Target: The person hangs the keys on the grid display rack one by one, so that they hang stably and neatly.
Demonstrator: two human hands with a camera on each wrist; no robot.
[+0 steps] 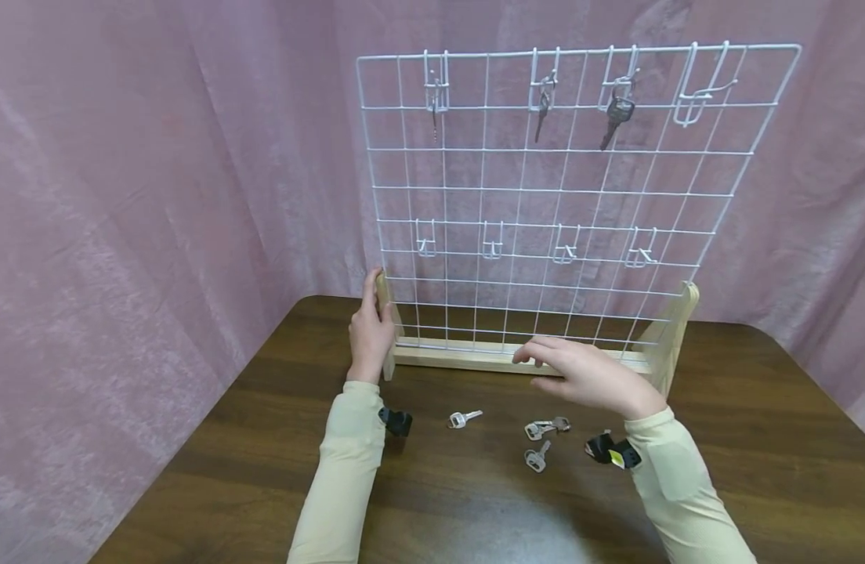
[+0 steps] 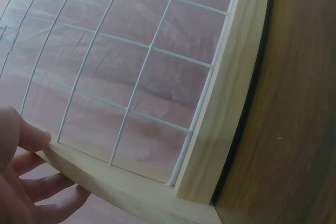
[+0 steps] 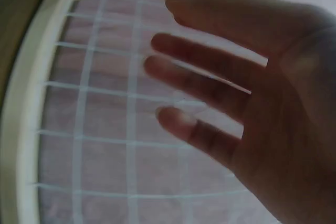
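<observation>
At the left end of the white wire grid rack, my left hand holds the wooden side support, thumb on one face and fingers on the other. My right hand hovers before the rack's wooden base bar, fingers spread and loosely bent, holding nothing. Behind it rises the wire grid. On the table below lie a single key, a small group of keys and another key. Keys hang from three upper hooks, among them a dark-headed key.
The upper right hook carries no key. A lower row of small hooks crosses the grid, also bare. The right side support stands on the brown wooden table. A pink curtain hangs behind.
</observation>
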